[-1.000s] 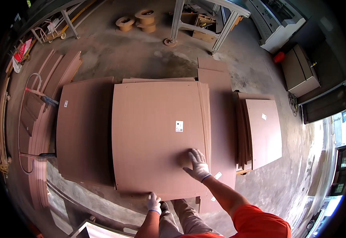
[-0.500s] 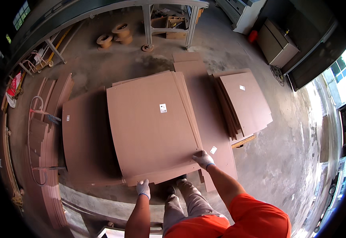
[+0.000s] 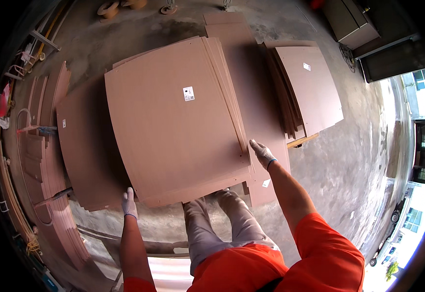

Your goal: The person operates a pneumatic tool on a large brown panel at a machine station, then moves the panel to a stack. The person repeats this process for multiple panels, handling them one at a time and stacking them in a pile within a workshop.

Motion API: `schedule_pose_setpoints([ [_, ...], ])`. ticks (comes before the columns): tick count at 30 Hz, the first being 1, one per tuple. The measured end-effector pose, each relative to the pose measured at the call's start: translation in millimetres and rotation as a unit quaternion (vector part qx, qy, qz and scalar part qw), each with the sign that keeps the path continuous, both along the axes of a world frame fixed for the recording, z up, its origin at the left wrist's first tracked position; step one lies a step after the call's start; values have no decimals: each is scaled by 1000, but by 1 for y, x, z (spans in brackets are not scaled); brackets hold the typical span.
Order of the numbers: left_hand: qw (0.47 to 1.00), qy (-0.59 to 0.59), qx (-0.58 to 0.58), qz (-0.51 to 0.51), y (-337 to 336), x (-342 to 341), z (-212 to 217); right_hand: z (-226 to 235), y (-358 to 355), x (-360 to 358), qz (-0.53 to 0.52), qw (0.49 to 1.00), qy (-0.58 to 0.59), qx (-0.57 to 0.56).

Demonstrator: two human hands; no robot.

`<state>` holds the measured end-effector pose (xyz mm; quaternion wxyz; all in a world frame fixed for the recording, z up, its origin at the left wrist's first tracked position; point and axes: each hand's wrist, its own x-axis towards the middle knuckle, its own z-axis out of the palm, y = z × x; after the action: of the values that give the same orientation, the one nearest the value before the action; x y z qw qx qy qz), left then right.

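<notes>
A large brown board point(image 3: 171, 126) with a small white label lies on top of a stack in the middle. My left hand point(image 3: 129, 203), in a white glove, is at the board's near left corner, fingers stretched out and pointing away from me. At the right side of the stack, near its near right corner, is my gloved right hand point(image 3: 262, 153). Its fingers are extended along the edge, and none wrap round the board. Whether either hand's fingertips touch the board, I cannot tell. The edges of several boards below show unevenly along the stack's right side.
A lower brown stack point(image 3: 83, 146) lies on the left, beside long brown strips point(image 3: 59, 214) and a metal-framed cart point(image 3: 27, 160). On the right, another pile of boards point(image 3: 307, 92) rests on a wooden support point(image 3: 304, 140). A cabinet point(image 3: 351, 24) stands at the far right.
My left hand has moved left from the near edge to the board's left corner. My right hand has let go of the near right corner and shifted outward beside the stack. The view has shifted.
</notes>
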<state>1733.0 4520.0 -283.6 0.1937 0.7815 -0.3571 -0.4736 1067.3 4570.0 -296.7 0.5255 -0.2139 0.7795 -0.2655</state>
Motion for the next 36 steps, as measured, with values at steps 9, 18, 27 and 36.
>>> schedule_pose_setpoints([
  [9, 928, 346, 69, 120, -48, -22, -50, -49, -97, 28, -268, 930, -245, -51],
  [18, 920, 350, 97, 149, -3, -7, -58, -11, -150, 40, -168, 979, -111, -12],
  [27, 945, 326, 24, -1, -229, -20, -24, -16, -243, 15, -24, 982, -151, -113],
  [36, 959, 281, -15, -25, -441, -72, -19, -32, -350, -1, -72, 959, -230, -146],
])
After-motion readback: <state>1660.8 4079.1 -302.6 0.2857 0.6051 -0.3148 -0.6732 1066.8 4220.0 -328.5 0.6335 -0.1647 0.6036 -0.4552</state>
